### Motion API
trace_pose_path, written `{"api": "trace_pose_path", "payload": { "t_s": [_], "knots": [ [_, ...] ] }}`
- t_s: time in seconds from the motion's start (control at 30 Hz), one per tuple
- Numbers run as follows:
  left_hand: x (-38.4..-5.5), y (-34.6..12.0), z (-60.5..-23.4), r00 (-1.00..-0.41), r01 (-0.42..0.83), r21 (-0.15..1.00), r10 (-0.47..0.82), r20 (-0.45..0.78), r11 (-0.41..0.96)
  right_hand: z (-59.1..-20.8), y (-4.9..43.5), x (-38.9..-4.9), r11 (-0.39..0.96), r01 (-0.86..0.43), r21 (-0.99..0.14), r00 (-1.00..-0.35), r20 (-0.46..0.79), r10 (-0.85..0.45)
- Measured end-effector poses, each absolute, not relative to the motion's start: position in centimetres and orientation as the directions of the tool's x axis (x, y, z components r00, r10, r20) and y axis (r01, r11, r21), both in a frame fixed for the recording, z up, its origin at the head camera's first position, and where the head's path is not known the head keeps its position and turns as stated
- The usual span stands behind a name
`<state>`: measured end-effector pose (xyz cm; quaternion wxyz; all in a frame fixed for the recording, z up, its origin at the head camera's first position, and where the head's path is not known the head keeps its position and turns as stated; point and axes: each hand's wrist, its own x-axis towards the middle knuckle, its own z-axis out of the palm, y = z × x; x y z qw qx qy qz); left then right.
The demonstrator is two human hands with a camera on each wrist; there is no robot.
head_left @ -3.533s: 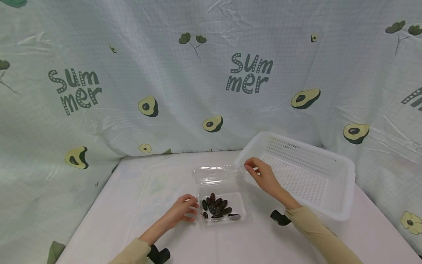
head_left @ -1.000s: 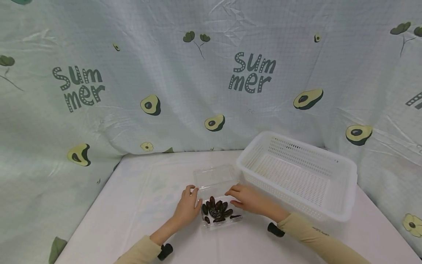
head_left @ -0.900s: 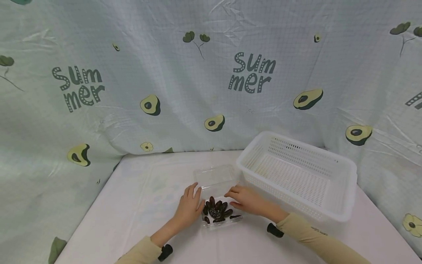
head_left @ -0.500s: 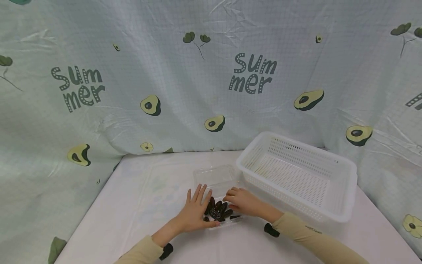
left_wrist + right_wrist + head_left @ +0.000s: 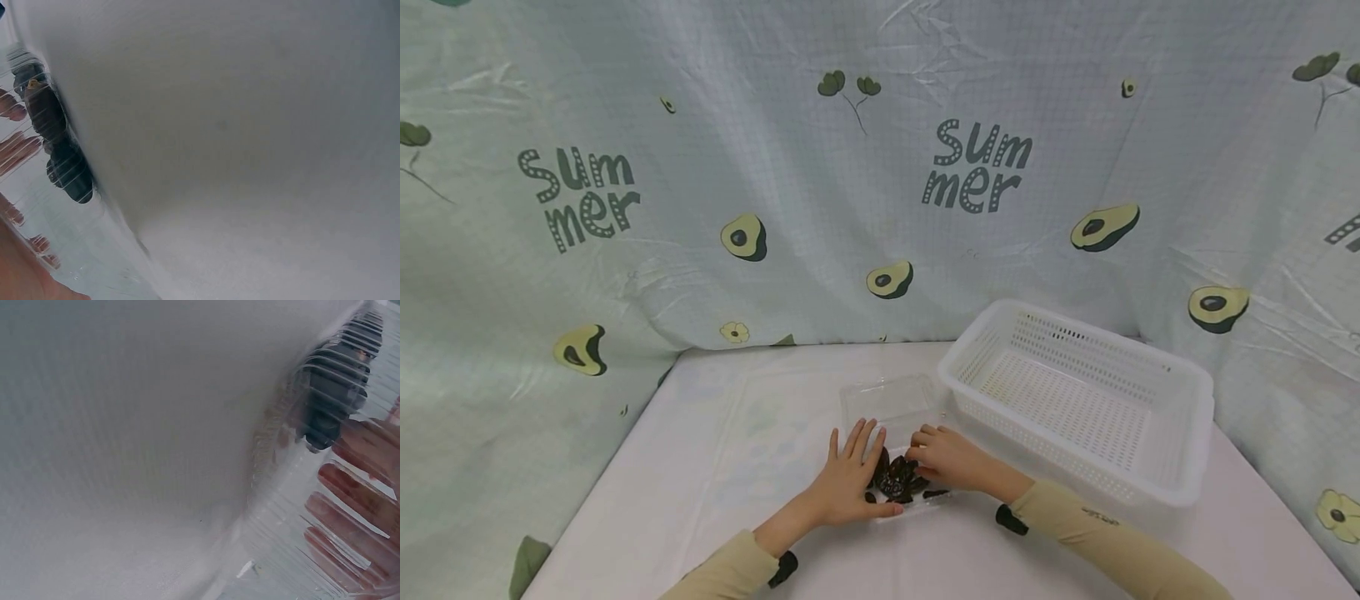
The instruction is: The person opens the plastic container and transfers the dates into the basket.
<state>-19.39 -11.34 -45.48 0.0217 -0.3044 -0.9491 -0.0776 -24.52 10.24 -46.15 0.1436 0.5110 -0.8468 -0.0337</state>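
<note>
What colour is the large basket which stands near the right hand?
The basket is white, without a printed pattern; the head view shows it best.

We see thin, clear, glossy plastic in the container (image 5: 887, 402), its wall finely ribbed in the wrist views. The dark oblong pieces (image 5: 893, 485) inside look shiny. At the far right we have a basket (image 5: 1045, 446) of white plastic, smooth-rimmed, with a soft sheen and perforated sides. The backdrop (image 5: 820, 183) looks like printed sheeting, creased and faintly glossy; the table covering (image 5: 760, 433) appears smooth and mostly matt. We find matt cloth in the beige sleeves (image 5: 1097, 533).
</note>
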Motion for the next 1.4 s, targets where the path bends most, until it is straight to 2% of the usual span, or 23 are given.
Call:
{"api": "trace_pose_path", "payload": {
  "t_s": [0.2, 0.37, 0.53, 1.4],
  "knots": [
    [-19.22, -11.25, -45.45, -0.813, 0.582, 0.173, 0.575, 0.092, 0.795, -46.37, 10.25, -24.55, 0.480, -0.839, 0.255, -0.433, 0.221, -0.874],
    [-19.30, -11.20, -45.74, -0.814, 0.581, 0.175, 0.573, 0.097, 0.795, -46.61, 10.23, -24.52, 0.506, -0.819, 0.273, -0.455, 0.230, -0.860],
    [-19.24, -11.22, -45.82, -0.814, 0.579, 0.192, 0.572, 0.096, 0.792, -46.85, 10.17, -24.51, 0.520, -0.810, 0.273, -0.477, 0.210, -0.853],
    [-19.41, -11.25, -45.96, -0.815, 0.579, 0.167, 0.573, 0.088, 0.798, -46.65, 10.27, -24.28, 0.531, -0.808, 0.255, -0.464, 0.279, -0.841]
  ]
}}
